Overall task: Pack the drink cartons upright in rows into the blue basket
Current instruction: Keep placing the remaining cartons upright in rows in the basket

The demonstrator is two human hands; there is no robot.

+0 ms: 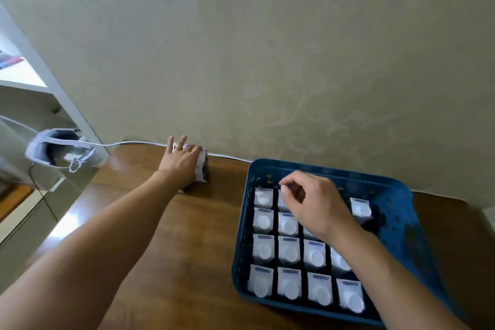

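The blue basket (325, 169) stands on the right of the wooden table (174, 249). Several white drink cartons (288, 250) stand upright in it in rows, filling its left and front part. One more carton (360, 207) stands alone near the back right. My right hand (318, 206) hovers over the back row with fingers loosely curled, and I see nothing held in them. My left hand (179, 163) reaches to the wall and grips a carton (201, 169) lying on the table, left of the basket.
A white cable (134, 143) runs along the wall behind the table. At the left edge a white and dark device (59, 150) sits beside a white shelf unit (26, 83). The wall rises close behind the basket.
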